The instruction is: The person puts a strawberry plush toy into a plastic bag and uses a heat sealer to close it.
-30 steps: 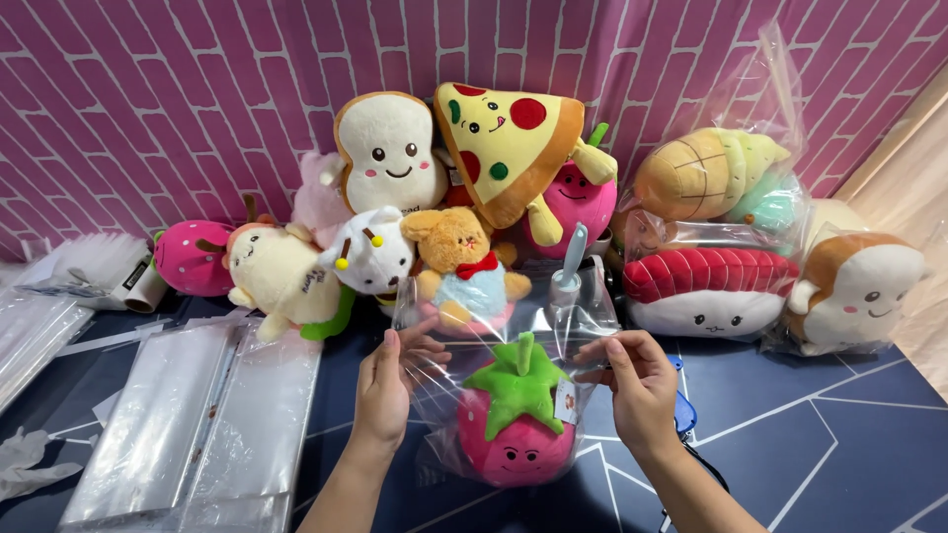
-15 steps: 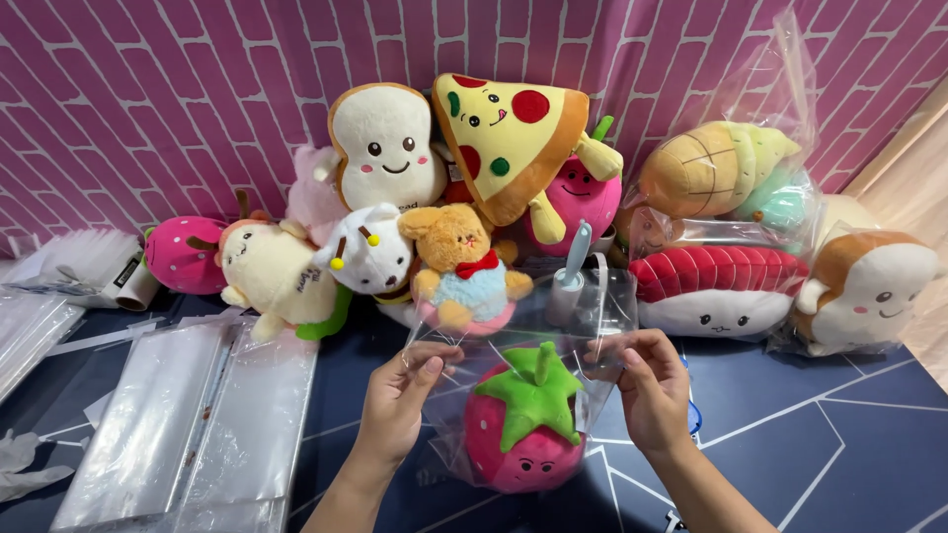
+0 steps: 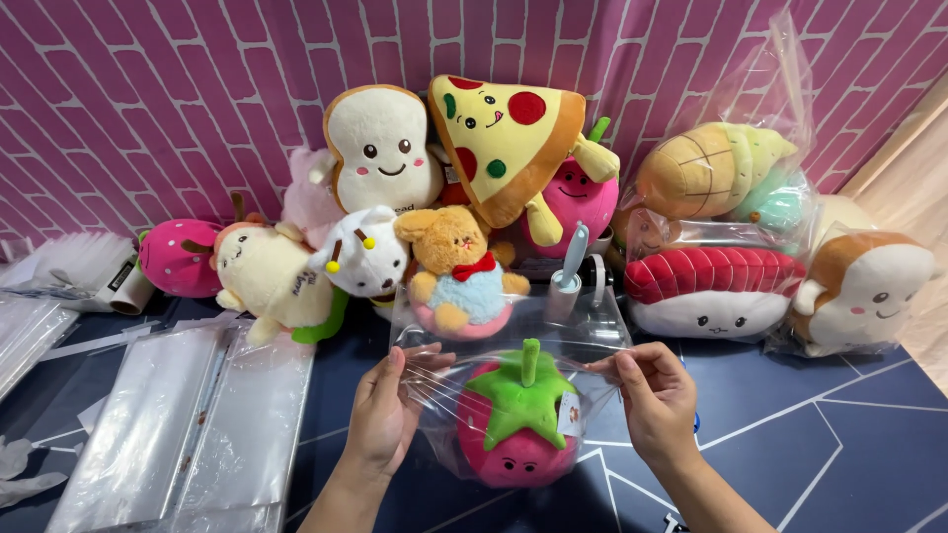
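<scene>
Table (image 3: 849,424): dark blue with pale lines, set against a pink brick-pattern wall (image 3: 148,89). A row of plush toys stands along the wall. Three at the right are already sealed in clear bags: the cone-shaped plush (image 3: 716,168), the sushi plush (image 3: 711,288) and the bagged toast plush (image 3: 869,291). The others appear unbagged, among them the pizza slice plush (image 3: 504,138), the white toast plush (image 3: 380,148), the cream plush (image 3: 272,281) and the small bear plush (image 3: 456,266).

Stack of flat clear bags (image 3: 188,424): lies at the left of the table, ready for use.

Item in hand: the strawberry plush (image 3: 518,424), pink with a green leaf top, sits inside a clear bag (image 3: 513,345) near the front edge of the table, between the two hands. The bag mouth stands upward and looks unsealed.

Left hand (image 3: 387,415): fingers pinched shut on the left edge of the bag mouth.

Right hand (image 3: 654,400): fingers pinched shut on the right edge.

Judgement: insertion is done for this item; closing the mouth remains, and most of the row appears unbagged.
</scene>
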